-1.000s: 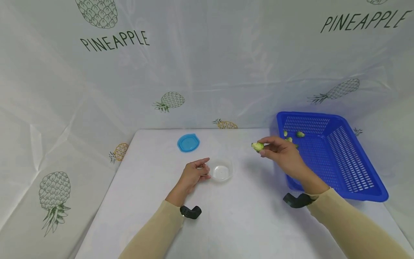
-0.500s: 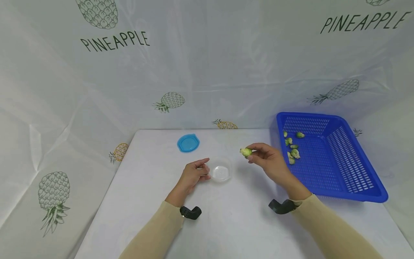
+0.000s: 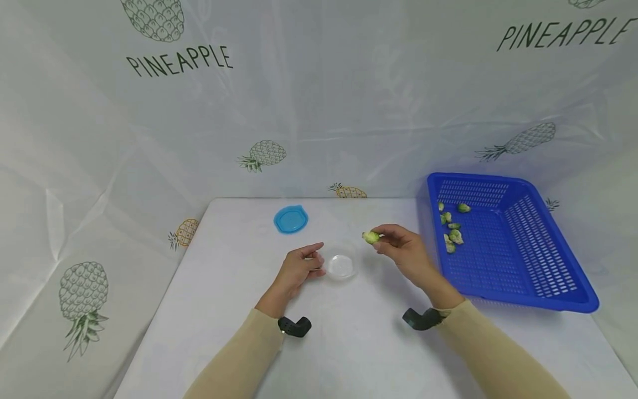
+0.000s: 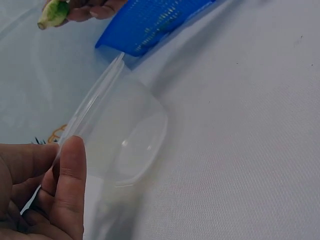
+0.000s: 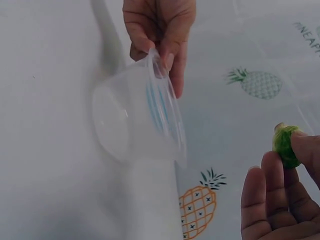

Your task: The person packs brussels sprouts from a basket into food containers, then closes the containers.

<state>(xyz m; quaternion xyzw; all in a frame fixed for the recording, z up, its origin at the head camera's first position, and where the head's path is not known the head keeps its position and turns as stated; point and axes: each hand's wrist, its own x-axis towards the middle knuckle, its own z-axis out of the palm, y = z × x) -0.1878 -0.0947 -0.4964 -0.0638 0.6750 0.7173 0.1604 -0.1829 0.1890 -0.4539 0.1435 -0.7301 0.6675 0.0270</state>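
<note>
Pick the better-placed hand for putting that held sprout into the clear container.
Likely the right hand: it pinches the sprout near the clear container, while the left hand holds the container itself.

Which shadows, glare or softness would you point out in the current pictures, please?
Head view: a soft shadow on the table near the right hand, pale sheen on the backdrop; left wrist view: small glints on the clear bowl, a soft shadow below it; right wrist view: greyish, the clear bowl's outline slightly soft.
</note>
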